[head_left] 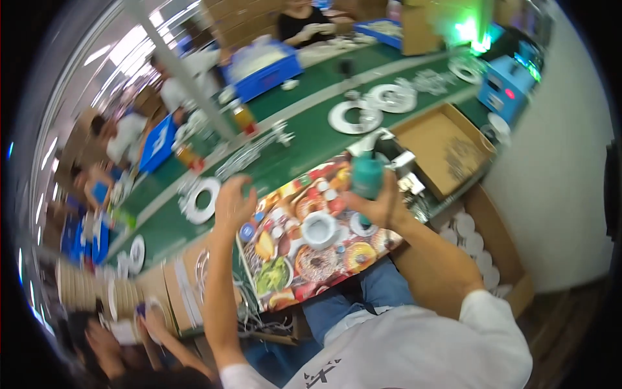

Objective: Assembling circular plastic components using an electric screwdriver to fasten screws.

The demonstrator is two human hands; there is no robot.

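A: What is the right hand (387,206) doing?

B: Its fingers are closed around a green tool (367,176), over the right part of a board with food pictures (317,264). The picture is blurred there, so I can't tell just what kind of tool it is

A: And the left hand (234,204)?

B: Raised near the board's upper left corner, fingers loosely curled and parted from the thumb. I see nothing in its grasp. A white ring (189,206) lies close by on the green work surface (304,133)

A: Where is the white round piece (319,229)?

B: On the board, about the middle, between the two hands and apart from both. Its hollow faces up

A: What stands around the board?

B: Just beyond the right hand, a shallow cardboard box (420,137) holding small metal parts (461,159). Farther up, a blue device (507,89) with a red light, and two large white rings (391,98) side by side on the green surface

A: Anyone else?

B: A person in black (299,24) across the table, beside a blue bin (272,72), and another person (97,347) at the lower left
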